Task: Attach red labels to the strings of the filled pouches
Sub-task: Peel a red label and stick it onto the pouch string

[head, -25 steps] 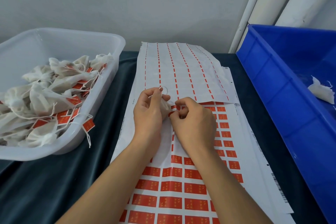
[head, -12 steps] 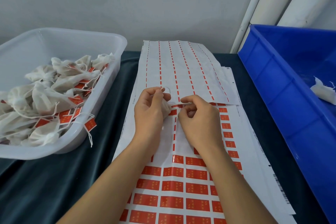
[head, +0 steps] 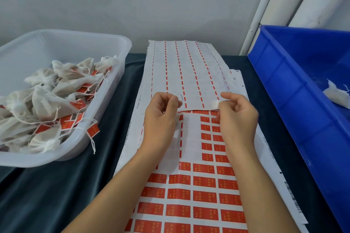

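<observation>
My left hand [head: 161,119] is curled around a small white pouch [head: 177,117]; its thin string [head: 180,97] loops up above my fingers. My right hand [head: 238,117] is a hand's width to the right and pinches a small label [head: 215,105] between thumb and forefinger, with its white side facing me. Both hands hover over a sheet of red labels [head: 204,181], which has bare gaps where labels are gone from its upper left part.
A stripped backing sheet [head: 185,73] lies over the far end of the label sheet. A white tub [head: 113,47] on the left holds several pouches with red labels. On the right, a blue bin [head: 284,81] holds a white pouch [head: 337,94]. Dark cloth covers the table.
My right hand has pulled away to the right from my left hand, taking the small label with it. My left hand has stayed in place with the pouch.
</observation>
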`<state>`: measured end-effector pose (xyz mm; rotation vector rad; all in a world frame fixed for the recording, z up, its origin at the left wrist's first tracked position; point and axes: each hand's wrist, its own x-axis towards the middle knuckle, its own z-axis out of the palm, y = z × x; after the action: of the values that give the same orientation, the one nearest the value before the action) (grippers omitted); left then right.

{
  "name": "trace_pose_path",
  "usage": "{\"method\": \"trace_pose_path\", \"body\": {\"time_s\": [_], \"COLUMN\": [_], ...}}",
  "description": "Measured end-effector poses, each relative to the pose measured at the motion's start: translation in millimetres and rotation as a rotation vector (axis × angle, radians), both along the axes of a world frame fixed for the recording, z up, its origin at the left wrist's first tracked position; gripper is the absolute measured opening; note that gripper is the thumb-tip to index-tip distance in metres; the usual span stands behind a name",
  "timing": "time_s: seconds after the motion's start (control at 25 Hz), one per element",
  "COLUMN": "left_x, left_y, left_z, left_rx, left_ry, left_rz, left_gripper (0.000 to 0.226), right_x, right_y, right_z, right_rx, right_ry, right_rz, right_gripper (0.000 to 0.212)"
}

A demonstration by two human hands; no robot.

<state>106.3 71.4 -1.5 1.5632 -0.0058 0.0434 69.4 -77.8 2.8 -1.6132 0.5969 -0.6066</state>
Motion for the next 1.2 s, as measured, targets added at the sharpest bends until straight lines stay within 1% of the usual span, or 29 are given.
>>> {"method": "trace_pose_path", "body": {"time_s": [0.12, 0.28, 0.52, 0.64, 0.8, 0.88, 1.08, 1.2], "left_x": [-3.6, -7.8, -6.8, -9.4, -10.4, -10.8, -11.0, -11.0], "left_y": [-0.5, -0.3, 5.4, 4.0, 2.1, 1.8, 1.8, 1.4], "left_z": [1.5, 3.2, 7.9, 9.6, 10.8, 11.0, 11.3, 10.1], "left_rx": [0.074, 0.146, 0.095, 0.107, 0.114, 0.107, 0.117, 0.134], "left_ry": [-0.060, -0.133, -0.164, -0.174, -0.174, -0.173, -0.171, -0.175], "left_rz": [-0.005, 0.011, 0.041, 0.028, 0.023, 0.018, -0.009, -0.013], "left_gripper": [0.010, 0.009, 0.010, 0.009, 0.009, 0.008, 0.010, 0.010], "right_x": [1.1, 2.0, 3.3, 3.8, 2.2, 0.3, -1.2, -0.5], "right_y": [-2.9, -0.6, 1.5, 2.1, 3.6, 5.4, 5.8, 7.6], "right_z": [0.5, -1.0, -0.4, -0.2, 3.5, 5.3, 6.1, 7.7], "right_rx": [0.080, 0.086, 0.131, 0.186, 0.207, 0.191, 0.177, 0.182], "right_ry": [-0.029, -0.021, -0.034, -0.047, -0.117, -0.144, -0.139, -0.154], "right_rz": [0.007, 0.054, 0.049, 0.044, -0.012, -0.019, 0.002, 0.061], "right_gripper": [0.019, 0.018, 0.013, 0.010, 0.004, 0.008, 0.011, 0.026]}}
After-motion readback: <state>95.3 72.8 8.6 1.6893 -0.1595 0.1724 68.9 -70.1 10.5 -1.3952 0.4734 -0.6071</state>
